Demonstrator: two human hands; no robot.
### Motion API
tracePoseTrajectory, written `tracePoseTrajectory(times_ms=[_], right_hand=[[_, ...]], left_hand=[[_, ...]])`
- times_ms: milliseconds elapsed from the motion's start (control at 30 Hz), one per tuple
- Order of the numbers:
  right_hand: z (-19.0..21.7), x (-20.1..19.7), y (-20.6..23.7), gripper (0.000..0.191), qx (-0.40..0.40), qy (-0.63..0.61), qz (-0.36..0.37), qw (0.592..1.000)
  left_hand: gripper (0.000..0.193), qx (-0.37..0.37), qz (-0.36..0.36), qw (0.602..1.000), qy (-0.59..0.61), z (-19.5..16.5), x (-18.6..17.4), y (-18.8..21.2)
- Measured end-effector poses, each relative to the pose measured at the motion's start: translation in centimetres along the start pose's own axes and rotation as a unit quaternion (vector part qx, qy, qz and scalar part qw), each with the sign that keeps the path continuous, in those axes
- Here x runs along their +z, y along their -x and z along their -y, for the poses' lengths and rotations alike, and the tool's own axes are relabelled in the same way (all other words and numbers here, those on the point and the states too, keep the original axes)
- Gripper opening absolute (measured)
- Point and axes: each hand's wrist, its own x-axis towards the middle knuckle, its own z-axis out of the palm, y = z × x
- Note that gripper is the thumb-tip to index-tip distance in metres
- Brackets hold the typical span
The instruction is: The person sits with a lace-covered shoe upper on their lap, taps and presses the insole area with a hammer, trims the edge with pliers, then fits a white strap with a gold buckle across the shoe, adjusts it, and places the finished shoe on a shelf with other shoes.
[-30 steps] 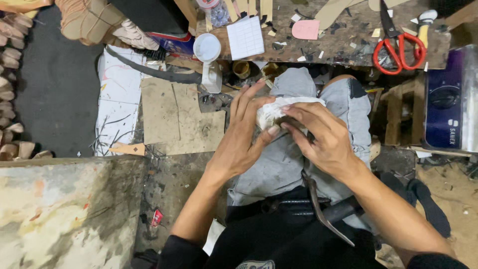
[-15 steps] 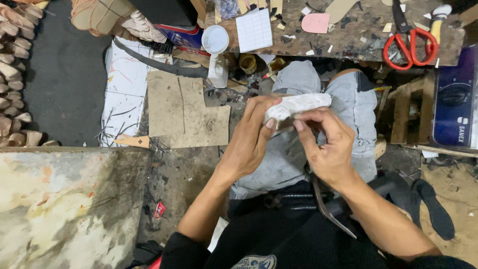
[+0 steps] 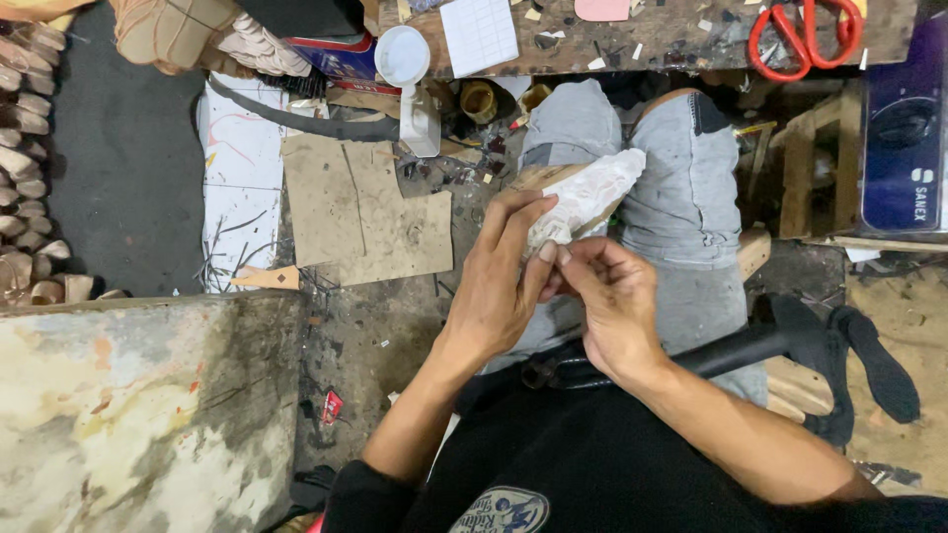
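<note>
My left hand (image 3: 504, 281) grips the near end of a wooden piece wrapped in white material (image 3: 591, 192), holding it tilted up to the right above my lap in grey trousers (image 3: 681, 178). My right hand (image 3: 612, 301) pinches the white covering at the same near end, thumb and forefinger pressed against my left fingertips. A dark tool (image 3: 731, 347) lies across my lap under my right wrist; its head is hidden.
A cluttered wooden bench (image 3: 681, 39) at the top carries red scissors (image 3: 800, 35), a gridded paper sheet (image 3: 479, 35) and scraps. Cardboard pieces (image 3: 365, 212) lie on the floor at left. A stained slab (image 3: 138, 415) fills the lower left. Wooden blocks (image 3: 25, 188) line the left edge.
The wrapped piece has swung from lying across my hands to pointing up and right. My right hand slid from its middle down to the near end, beside my left fingers.
</note>
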Motion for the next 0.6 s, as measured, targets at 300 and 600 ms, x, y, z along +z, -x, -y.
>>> tracePoseTrajectory(times_ms=[300, 600], right_hand=[[0.2, -0.1, 1.2, 0.014, 0.121, -0.169, 0.010, 0.978], [-1.0, -0.4, 1.5, 0.014, 0.157, -0.203, 0.003, 0.966]], left_hand=[[0.047, 0.031, 0.029, 0.999, -0.025, 0.4, -0.2, 0.6], [0.045, 0.003, 0.026, 1.000, 0.009, 0.7, 0.1, 1.1]])
